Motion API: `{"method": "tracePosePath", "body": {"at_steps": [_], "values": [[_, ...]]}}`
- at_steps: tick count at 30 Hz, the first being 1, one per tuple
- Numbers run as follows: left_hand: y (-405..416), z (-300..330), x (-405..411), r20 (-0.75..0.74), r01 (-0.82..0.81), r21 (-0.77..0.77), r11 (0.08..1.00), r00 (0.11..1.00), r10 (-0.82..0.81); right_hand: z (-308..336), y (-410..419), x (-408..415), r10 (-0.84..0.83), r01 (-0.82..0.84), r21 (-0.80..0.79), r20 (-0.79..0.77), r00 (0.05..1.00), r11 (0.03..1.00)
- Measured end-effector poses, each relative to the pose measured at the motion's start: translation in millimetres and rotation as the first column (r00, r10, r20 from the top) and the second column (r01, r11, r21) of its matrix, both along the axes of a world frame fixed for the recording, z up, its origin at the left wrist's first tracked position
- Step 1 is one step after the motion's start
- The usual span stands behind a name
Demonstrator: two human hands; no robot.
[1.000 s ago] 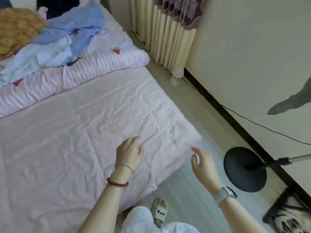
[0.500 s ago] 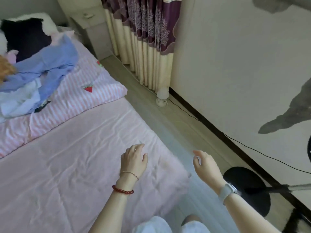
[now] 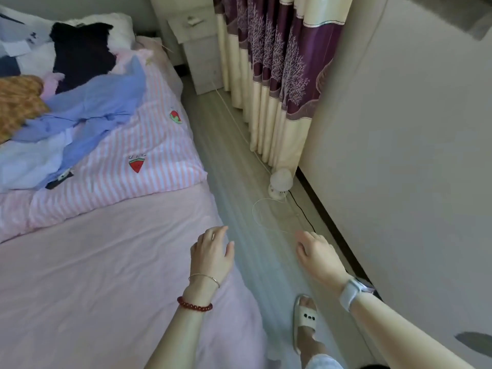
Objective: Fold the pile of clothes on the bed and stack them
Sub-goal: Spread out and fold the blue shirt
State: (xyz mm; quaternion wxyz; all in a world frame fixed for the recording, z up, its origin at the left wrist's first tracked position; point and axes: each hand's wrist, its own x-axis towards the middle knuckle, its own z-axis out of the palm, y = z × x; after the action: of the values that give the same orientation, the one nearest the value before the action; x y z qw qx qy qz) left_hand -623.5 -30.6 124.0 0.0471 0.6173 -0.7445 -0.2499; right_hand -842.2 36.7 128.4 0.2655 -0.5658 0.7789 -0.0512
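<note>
Currently clothes pile (image 3: 66,102) on bed (image 3: 93,262); hands empty.

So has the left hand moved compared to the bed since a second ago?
Yes. The left hand has shifted rightward to the pink sheet's floor-side edge, fingers now over the floor.

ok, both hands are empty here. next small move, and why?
Probably step toward the head of the bed and reach the left hand for the blue shirt on top of the clothes pile. Both it and the right hand hang open near the bed's edge, holding nothing, and the unfolded pile lies well beyond them.
</note>
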Motion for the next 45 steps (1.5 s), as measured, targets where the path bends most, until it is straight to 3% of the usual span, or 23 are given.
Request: {"method": "tracePosePath", "body": {"at_steps": [6,11,18,28,34,38,43,45], "values": [[-78,1,-100,0.001,-0.08,-0.003,0.997,0.997,0.08,2,-89,-91,0.143,-0.144,-0.012,-0.06,0.988,0.99],[-128,8,-122,0.0,-0.15,-0.048,0.987,0.989,0.15,6,-160,-111,0.243,-0.246,-0.039,-0.053,0.968,0.969],[-206,10,-60,0.011,-0.39,-0.045,0.92,0.92,0.391,12,-296,-63,0.443,-0.445,-0.059,-0.039,0.896,0.894],[-434,35,77,-0.048,-0.64,-0.117,0.76,0.768,0.639,39,-568,83,0.676,-0.67,-0.135,-0.005,0.737,0.73],[-525,25,138,-0.152,-0.791,-0.039,0.61,0.608,0.779,29,-697,164,0.824,-0.811,-0.144,0.074,0.562,0.567],[-583,-8,178,-0.219,-0.898,0.054,0.436,0.416,0.883,-8,-789,227,0.903,-0.898,-0.103,0.045,0.426,0.429],[-670,-59,223,-0.13,-0.965,0.071,0.251,0.24,0.962,-61,-909,302,0.962,-0.964,-0.043,-0.062,0.265,0.263],[-698,-74,235,-0.123,-0.981,0.146,0.129,0.111,0.986,-78,-945,326,0.972,-0.975,-0.016,-0.076,0.222,0.221]]}}
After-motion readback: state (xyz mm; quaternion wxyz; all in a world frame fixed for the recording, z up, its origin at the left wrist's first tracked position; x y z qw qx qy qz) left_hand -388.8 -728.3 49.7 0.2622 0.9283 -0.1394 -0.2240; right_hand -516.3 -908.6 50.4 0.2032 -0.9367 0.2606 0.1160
